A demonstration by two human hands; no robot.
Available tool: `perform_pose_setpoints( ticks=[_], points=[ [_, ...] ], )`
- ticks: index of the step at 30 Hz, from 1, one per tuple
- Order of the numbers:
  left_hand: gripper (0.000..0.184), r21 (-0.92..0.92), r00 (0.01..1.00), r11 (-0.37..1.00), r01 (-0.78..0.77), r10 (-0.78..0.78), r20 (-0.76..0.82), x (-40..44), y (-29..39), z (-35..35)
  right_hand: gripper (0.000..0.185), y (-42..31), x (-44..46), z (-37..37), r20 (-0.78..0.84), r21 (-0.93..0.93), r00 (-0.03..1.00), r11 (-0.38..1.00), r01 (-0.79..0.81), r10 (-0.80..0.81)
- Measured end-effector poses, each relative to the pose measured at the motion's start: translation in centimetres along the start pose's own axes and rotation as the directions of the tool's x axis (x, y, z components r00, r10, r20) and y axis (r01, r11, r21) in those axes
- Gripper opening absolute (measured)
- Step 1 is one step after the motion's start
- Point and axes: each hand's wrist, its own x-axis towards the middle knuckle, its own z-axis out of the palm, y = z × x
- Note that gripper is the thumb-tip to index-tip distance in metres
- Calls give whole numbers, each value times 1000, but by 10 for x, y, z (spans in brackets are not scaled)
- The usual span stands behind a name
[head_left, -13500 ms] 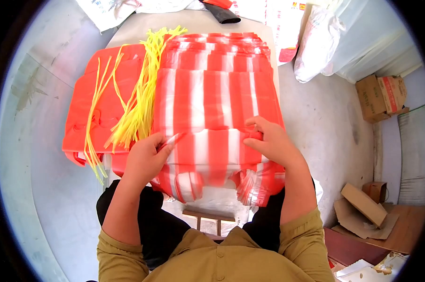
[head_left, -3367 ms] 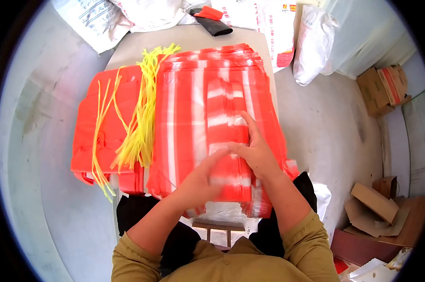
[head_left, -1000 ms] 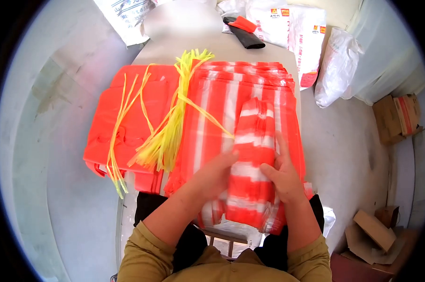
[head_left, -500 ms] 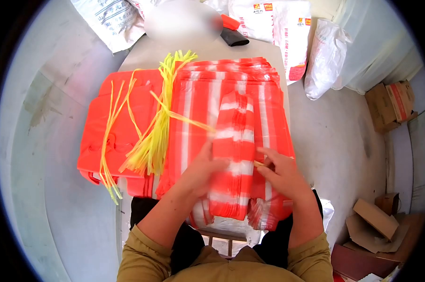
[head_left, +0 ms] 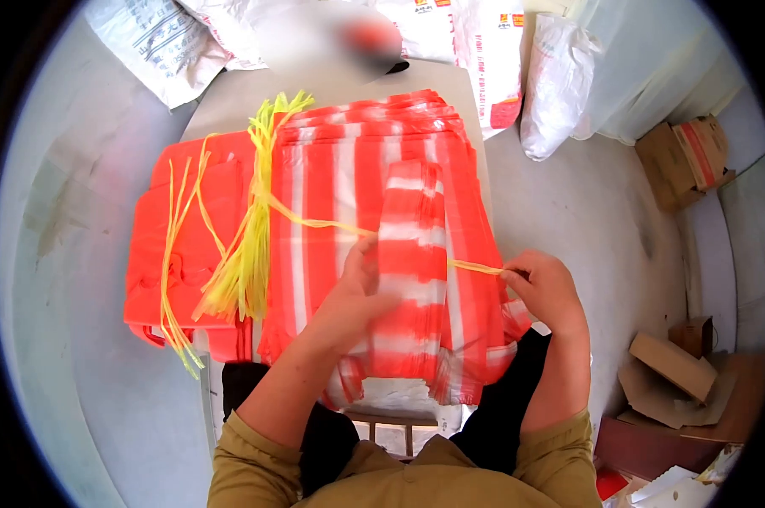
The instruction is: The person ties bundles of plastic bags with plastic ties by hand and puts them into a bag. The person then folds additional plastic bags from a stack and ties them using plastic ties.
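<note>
A folded bundle of red-and-white striped bags (head_left: 413, 271) lies lengthwise on a wide stack of the same striped bags (head_left: 315, 178). My left hand (head_left: 353, 296) is at the bundle's left side, its fingers apart, the thumb side touching the bundle's edge. A yellow strip (head_left: 477, 267) passes beneath the bundle and comes out on both sides. My right hand (head_left: 548, 288) pinches its right end, out past the stack's edge. The strip's left part runs to a bunch of yellow strips (head_left: 251, 245), which lies between the striped stack and a plain red stack (head_left: 200, 212).
The grey table (head_left: 315, 85) carries both stacks. White printed sacks (head_left: 158, 51) stand beyond it, and a white plastic sack (head_left: 560, 85) stands at the back right. Cardboard boxes (head_left: 683, 165) are on the right, with an open carton (head_left: 670, 381) nearer. A stool (head_left: 391, 421) shows below.
The striped bags are now folded into a narrow bundle on the stack. A yellow strip has been drawn under it, and my right hand has moved right, pulling its end out.
</note>
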Motion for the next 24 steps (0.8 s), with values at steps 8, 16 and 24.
perform_pose_setpoints(
  ticks=[8, 16, 24],
  points=[
    [66, 964, 805, 125, -235, 581, 121, 1, 5, 21, 24, 20, 1, 23, -394, -182, 881, 961, 206, -263],
    [44, 977, 776, -209, -52, 607, 171, 23, 14, -13, 17, -11, 15, 58, -185, -308, 909, 900, 309, -375],
    [14, 923, 771, -373, -99, 558, 308, 18, 29, -20, 10, -9, 13, 50, -114, -379, 926, 877, 294, -360]
  ],
)
